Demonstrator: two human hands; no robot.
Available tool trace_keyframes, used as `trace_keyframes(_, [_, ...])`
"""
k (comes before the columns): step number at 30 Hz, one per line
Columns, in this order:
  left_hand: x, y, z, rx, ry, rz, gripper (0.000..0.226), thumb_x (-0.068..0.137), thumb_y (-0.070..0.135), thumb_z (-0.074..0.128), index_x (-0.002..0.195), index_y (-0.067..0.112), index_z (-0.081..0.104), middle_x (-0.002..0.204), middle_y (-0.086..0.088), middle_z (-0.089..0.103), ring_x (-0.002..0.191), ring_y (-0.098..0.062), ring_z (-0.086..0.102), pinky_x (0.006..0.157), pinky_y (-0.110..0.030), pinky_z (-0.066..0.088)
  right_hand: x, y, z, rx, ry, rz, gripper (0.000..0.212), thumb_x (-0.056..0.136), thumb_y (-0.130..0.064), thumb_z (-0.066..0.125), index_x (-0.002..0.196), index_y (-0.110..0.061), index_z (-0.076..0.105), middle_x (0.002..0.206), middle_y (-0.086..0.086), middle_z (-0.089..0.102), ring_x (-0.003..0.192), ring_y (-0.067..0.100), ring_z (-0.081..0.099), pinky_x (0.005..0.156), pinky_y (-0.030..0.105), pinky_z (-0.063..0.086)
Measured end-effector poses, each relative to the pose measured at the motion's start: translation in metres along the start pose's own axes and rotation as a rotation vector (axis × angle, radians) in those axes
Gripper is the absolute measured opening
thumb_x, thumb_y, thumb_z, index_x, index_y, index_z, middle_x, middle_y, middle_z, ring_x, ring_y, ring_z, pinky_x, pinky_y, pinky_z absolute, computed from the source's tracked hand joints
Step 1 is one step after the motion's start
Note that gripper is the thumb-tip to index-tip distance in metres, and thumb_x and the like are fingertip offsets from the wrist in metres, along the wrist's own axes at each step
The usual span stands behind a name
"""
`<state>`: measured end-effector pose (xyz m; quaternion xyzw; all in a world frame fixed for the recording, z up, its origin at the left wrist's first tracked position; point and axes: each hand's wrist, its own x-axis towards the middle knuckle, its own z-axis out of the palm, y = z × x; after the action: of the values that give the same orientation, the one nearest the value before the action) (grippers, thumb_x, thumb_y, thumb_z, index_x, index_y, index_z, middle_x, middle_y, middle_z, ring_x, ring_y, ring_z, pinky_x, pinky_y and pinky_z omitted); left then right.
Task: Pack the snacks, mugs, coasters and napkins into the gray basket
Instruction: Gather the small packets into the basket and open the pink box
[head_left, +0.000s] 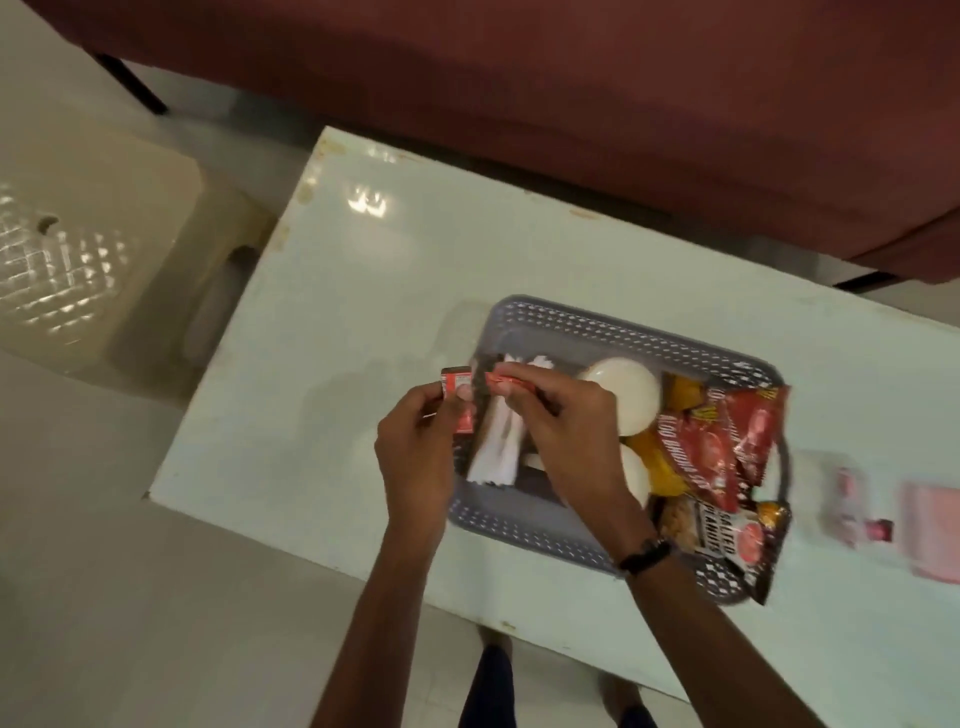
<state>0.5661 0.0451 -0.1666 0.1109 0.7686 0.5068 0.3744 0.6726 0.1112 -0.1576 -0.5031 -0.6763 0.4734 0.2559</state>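
The gray basket (613, 332) sits on the pale table (363, 291). Inside lie white napkins (496, 452), two white mugs (623, 395), red snack bags (727, 441) and a salted peanuts pack (722, 535). My left hand (415, 452) holds a small red packet (460, 402) at the basket's left rim. My right hand (561, 431) pinches another thin red packet (511, 383) over the napkins. The two packets nearly touch. A dark band circles my right wrist.
Blurred pink items (883, 512) lie on the table to the right of the basket. A dark red sofa (571, 104) runs behind the table. A cream plastic stool (93, 249) stands to the left. My feet show below the table's near edge.
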Motion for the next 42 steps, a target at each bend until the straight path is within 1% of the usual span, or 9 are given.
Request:
trace_keyframes(9, [-0.155,-0.012,0.191,0.079,-0.286,0.058,0.012,0.074,0.024,0.076,0.07,0.027,0.065,0.07,0.014,0.067,0.063,0.002,0.063,0.061,-0.013,0.051,-0.084,0.093,-0.215,0.122,0.485,0.327,0.018,0.082,-0.011,0.069,0.098,-0.016,0.074,0.089,0.001,0.075,0.07,-0.004,0.066,0.068,0.014,0.051])
trace_keyframes(14, [-0.206,-0.033,0.286,0.06,-0.377,0.04,0.018,0.078,0.023,0.072,0.088,0.008,0.07,0.074,0.006,0.068,0.061,0.008,0.061,0.054,-0.005,0.044,-0.123,0.152,-0.299,-0.025,0.572,0.415,0.015,0.085,-0.013,0.067,0.097,-0.017,0.074,0.078,-0.008,0.071,0.061,-0.01,0.06,0.062,0.003,0.043])
trace_keyframes(17, [-0.215,-0.048,0.322,0.112,-0.396,-0.039,0.022,0.083,0.024,0.067,0.098,0.007,0.07,0.092,-0.003,0.072,0.068,0.002,0.061,0.055,-0.002,0.042,-0.131,0.175,-0.325,-0.135,0.555,0.42,0.018,0.086,-0.011,0.063,0.1,-0.014,0.074,0.066,0.008,0.066,0.053,0.004,0.048,0.05,0.005,0.036])
trace_keyframes(21, [-0.223,-0.061,0.337,0.126,-0.362,-0.104,0.025,0.089,0.019,0.058,0.11,0.007,0.063,0.098,0.004,0.062,0.083,0.001,0.059,0.055,0.003,0.04,-0.128,0.188,-0.332,-0.191,0.512,0.329,0.018,0.088,-0.007,0.061,0.101,-0.01,0.073,0.078,-0.002,0.069,0.06,-0.011,0.056,0.058,-0.002,0.038])
trace_keyframes(25, [-0.222,-0.076,0.336,0.2,-0.29,-0.098,0.021,0.089,0.014,0.054,0.108,0.013,0.064,0.107,0.0,0.066,0.103,-0.016,0.062,0.089,-0.021,0.05,-0.116,0.197,-0.322,-0.267,0.332,0.247,0.024,0.092,-0.013,0.058,0.114,-0.009,0.067,0.091,0.003,0.073,0.067,0.008,0.062,0.066,-0.001,0.042])
trace_keyframes(29, [-0.221,-0.086,0.334,0.275,-0.27,-0.088,0.027,0.09,0.01,0.05,0.115,0.011,0.061,0.117,-0.002,0.064,0.108,-0.014,0.059,0.087,-0.016,0.044,-0.112,0.227,-0.323,-0.406,0.347,0.306,0.034,0.093,-0.011,0.054,0.126,-0.002,0.055,0.13,0.014,0.06,0.121,0.027,0.055,0.101,0.022,0.038])
trace_keyframes(32, [-0.218,-0.092,0.337,0.304,-0.296,-0.094,0.031,0.09,0.01,0.051,0.12,0.011,0.058,0.122,-0.005,0.063,0.111,-0.016,0.059,0.094,-0.026,0.049,-0.112,0.26,-0.34,-0.533,0.371,0.475,0.052,0.087,-0.007,0.06,0.135,0.0,0.041,0.145,0.019,0.041,0.135,0.034,0.036,0.11,0.037,0.032])
trace_keyframes(37, [-0.214,-0.093,0.345,0.286,-0.32,-0.101,0.034,0.086,0.008,0.059,0.119,0.012,0.058,0.118,-0.006,0.064,0.098,-0.015,0.061,0.087,-0.028,0.053,-0.11,0.285,-0.358,-0.454,0.266,0.732,0.089,0.066,-0.025,0.082,0.137,-0.003,0.034,0.132,0.021,0.044,0.118,0.04,0.043,0.1,0.042,0.036])
trace_keyframes(42, [-0.211,-0.093,0.349,0.286,-0.326,-0.091,0.035,0.084,0.007,0.061,0.117,0.015,0.06,0.113,-0.007,0.066,0.093,-0.015,0.062,0.078,-0.026,0.052,-0.104,0.263,-0.358,-0.361,0.32,0.594,0.046,0.082,-0.007,0.064,0.125,-0.002,0.05,0.115,0.02,0.053,0.094,0.029,0.054,0.082,0.032,0.048])
